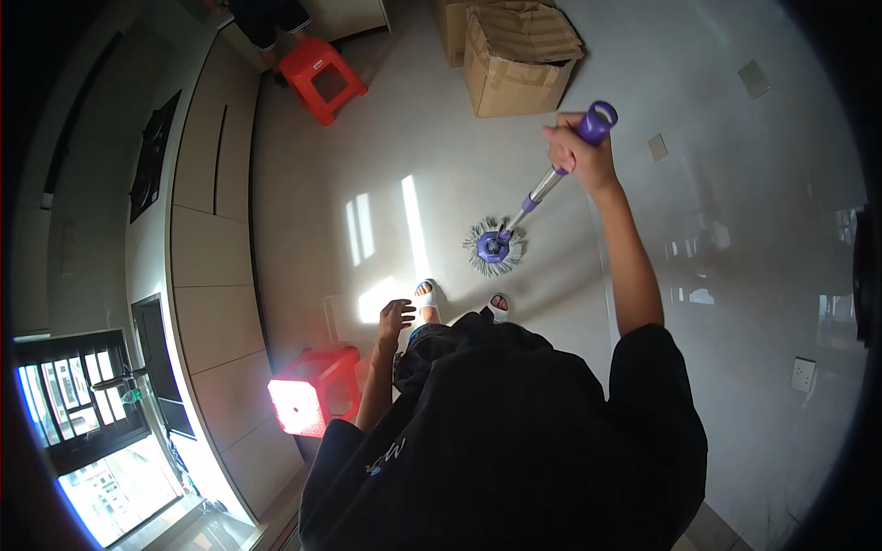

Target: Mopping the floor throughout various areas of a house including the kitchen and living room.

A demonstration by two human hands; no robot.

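Note:
My right hand grips the purple top of a mop handle, a metal pole with purple parts. The handle slants down to a round mop head with a purple plate and grey strands, which rests on the tiled floor just ahead of my sandalled feet. My left hand hangs beside my left leg with its fingers apart and nothing in it. A red plastic stool stands to the left of that hand, its seat lit brightly by sunlight.
Cardboard boxes stand ahead near the right wall. Another red stool is at the far left, with a person beside it. Cabinets with a counter, hob and sink run along the left. Outlet plates dot the right wall.

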